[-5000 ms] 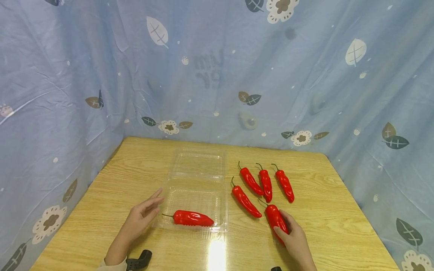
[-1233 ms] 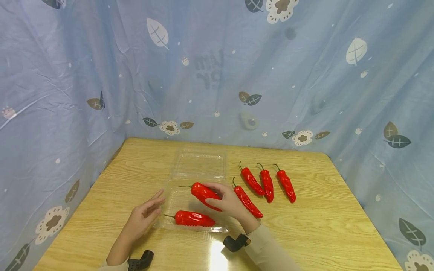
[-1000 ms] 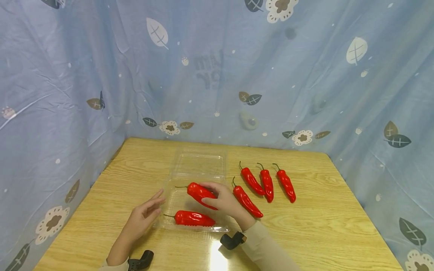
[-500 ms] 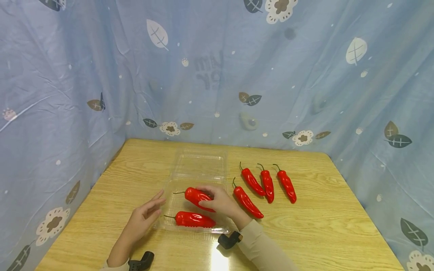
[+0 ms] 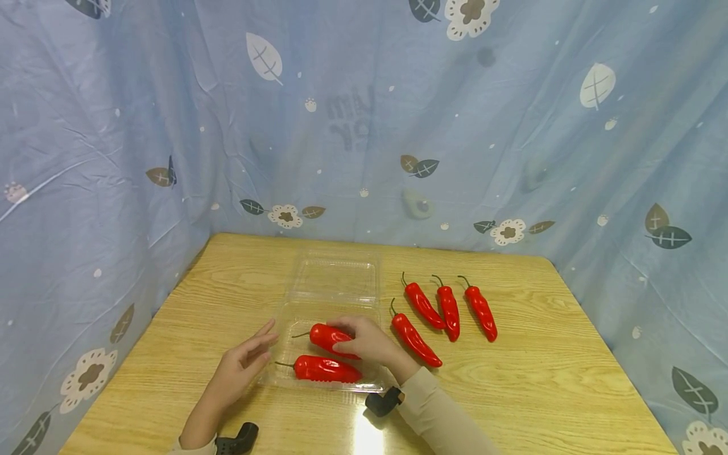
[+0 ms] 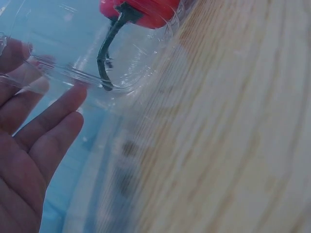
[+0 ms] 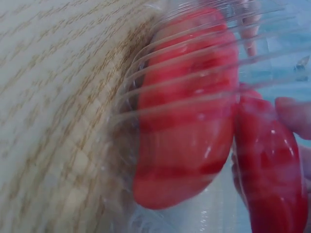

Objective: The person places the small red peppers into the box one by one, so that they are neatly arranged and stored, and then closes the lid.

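Observation:
My right hand [image 5: 366, 341] grips a red chili pepper [image 5: 325, 337] by its body, low inside the clear plastic clamshell box [image 5: 372, 316]. Its green stem points left. Just in front of it, along the near wall, lies another red chili pepper [image 5: 324, 368], seen through the ribbed plastic in the right wrist view. The two peppers lie side by side, close together. My left hand [image 5: 241, 366] stays at the box's left side with fingers extended, its fingertips [image 6: 80, 92] right at the clear rim in the left wrist view. The box's lid [image 5: 335, 278] lies folded back behind.
Right of the box, several more red chili peppers lie on the wooden table [image 5: 540, 354], the nearest pepper [image 5: 415, 340] close to my right forearm. A patterned blue curtain [image 5: 364, 126] hangs behind the table and along its sides.
My right hand has carried a chili pepper from the table on the right into the box, then lowered it toward the near pepper. The left hand has stayed in place.

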`<state>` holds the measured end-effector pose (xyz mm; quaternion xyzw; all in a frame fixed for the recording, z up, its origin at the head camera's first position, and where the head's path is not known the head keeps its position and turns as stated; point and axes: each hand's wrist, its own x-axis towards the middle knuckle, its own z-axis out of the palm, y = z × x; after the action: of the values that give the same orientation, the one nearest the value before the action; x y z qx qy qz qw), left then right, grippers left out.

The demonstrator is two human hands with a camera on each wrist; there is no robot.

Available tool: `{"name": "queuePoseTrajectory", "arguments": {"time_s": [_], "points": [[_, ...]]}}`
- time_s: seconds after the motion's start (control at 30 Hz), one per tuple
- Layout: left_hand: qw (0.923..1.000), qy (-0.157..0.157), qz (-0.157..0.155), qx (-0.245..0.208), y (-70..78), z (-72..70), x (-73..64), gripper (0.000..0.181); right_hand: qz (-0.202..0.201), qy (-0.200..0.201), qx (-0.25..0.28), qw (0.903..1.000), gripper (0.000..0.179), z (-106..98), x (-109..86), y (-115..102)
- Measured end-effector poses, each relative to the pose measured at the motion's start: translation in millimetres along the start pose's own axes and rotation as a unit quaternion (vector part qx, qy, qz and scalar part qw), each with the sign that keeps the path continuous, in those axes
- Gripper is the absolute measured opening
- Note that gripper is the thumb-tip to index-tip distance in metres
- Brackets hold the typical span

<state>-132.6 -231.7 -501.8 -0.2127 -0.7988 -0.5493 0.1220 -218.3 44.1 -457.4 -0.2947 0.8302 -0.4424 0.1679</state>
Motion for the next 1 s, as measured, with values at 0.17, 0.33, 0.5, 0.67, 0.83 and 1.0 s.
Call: {"name": "queuePoseTrajectory", "arguments": {"time_s": [0.17,0.33,0.5,0.67,0.83,1.0], "points": [[1.0,0.0,0.003,-0.005,0.2,0.3,0.3,0.034,0.001,-0.011,-0.045,0.9989,0.044,1.7,1.6,1.0],[1.0,0.0,0.006,0.002,0.8,0.6,-1.4,0.034,0.01,-0.022,-0.048,0.9985,0.043,3.1,0.7,-0.3],[1.0,0.002,0.005,0.003,1.4,1.5,-2.3,0.033,0.01,-0.032,-0.059,0.9977,0.043,4.1,-0.2,-0.2],[1.0,0.004,0.002,0.009,1.7,1.7,-2.1,0.031,0.004,-0.041,-0.055,0.9976,0.045,3.9,-0.5,-0.9],[0.9999,0.005,0.003,0.013,2.8,1.5,-1.4,0.031,0.005,-0.043,-0.059,0.9974,0.046,3.9,-0.3,-1.0],[0.9999,0.004,0.008,0.012,2.4,1.3,-0.6,0.031,0.008,-0.04,-0.065,0.9971,0.046,4.1,0.3,0.5]]}}
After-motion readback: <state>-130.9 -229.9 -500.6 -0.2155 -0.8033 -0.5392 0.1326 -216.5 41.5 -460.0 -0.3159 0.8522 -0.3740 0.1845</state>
